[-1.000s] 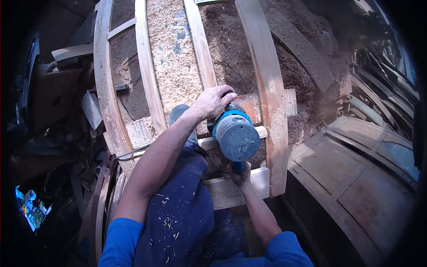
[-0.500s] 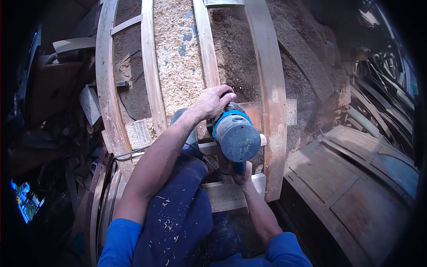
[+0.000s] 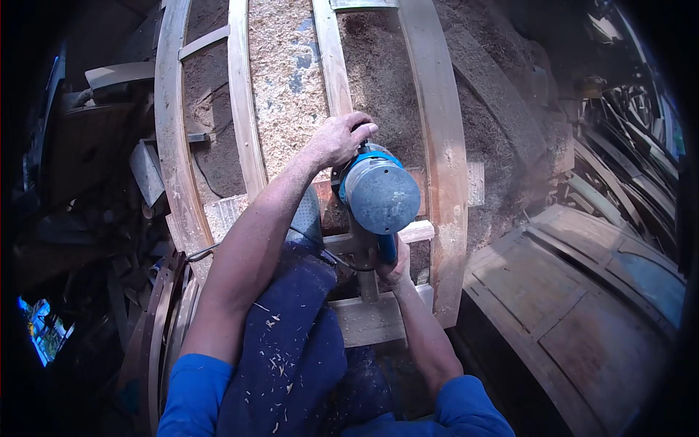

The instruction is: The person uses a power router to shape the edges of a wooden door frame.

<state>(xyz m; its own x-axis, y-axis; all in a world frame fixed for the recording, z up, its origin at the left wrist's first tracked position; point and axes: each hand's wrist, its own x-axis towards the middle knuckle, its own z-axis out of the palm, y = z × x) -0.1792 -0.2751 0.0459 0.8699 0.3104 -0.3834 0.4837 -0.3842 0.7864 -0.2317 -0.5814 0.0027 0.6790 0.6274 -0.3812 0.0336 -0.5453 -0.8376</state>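
Observation:
A corded power tool point(image 3: 382, 197) with a blue collar and a round grey cap sits on the middle bar of a wooden frame point(image 3: 445, 146). Its underside is hidden. My left hand point(image 3: 341, 142) is closed over the tool's front grip, fingers curled at the far side. Behind the cap, my right hand point(image 3: 393, 266) wraps round the blue rear handle point(image 3: 387, 249). A dark cable point(image 3: 342, 261) loops out beside this handle. Left of the tool, a grey perforated shoe point(image 3: 307, 213) is partly covered by my left forearm.
Pale shavings point(image 3: 287, 95) lie thick between the frame's bars. A panelled wooden door point(image 3: 561, 298) leans at the lower right. Stacked wood strips point(image 3: 619, 160) stand at the far right, and dark offcuts point(image 3: 95, 240) crowd the left. My knee point(image 3: 291, 320) in dark blue cloth is raised over the near end.
Both hands and the tool have moved a little away from me and slightly left along the middle bar. More of the shoe shows. Both hands keep their hold.

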